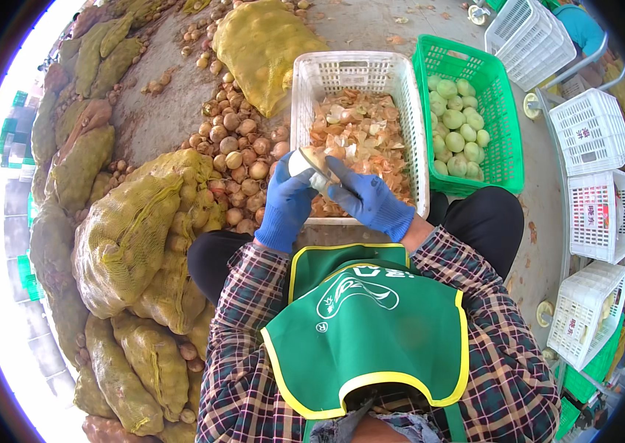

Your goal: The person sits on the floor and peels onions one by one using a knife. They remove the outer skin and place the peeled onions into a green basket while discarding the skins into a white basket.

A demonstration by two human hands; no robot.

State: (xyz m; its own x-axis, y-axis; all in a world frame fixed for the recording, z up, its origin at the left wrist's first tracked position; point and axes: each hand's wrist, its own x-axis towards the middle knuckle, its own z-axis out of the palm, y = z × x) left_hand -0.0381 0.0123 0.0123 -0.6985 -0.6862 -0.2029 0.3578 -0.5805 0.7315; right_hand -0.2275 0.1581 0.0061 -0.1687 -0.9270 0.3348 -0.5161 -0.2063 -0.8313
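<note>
My left hand point(288, 200), in a blue knitted work glove, grips a partly peeled onion point(298, 164) whose bare side shows white. My right hand point(374, 200), gloved alike, is closed around what looks like a small knife point(319, 161); its thin dark edge lies against the onion, and the fingers hide its handle. Both hands are close together over the near left part of a white plastic crate point(361, 56). Loose brown onion skins point(359, 130) fill the bottom of this crate.
Unpeeled onions point(246, 144) lie heaped left of the crate, beside yellow mesh sacks point(130, 232) of onions. Another full sack point(262, 47) lies beyond. A green crate point(503, 119) of peeled onions point(455, 142) stands at right. Farther right, white crates point(592, 130) rest along a metal-framed cart point(564, 221).
</note>
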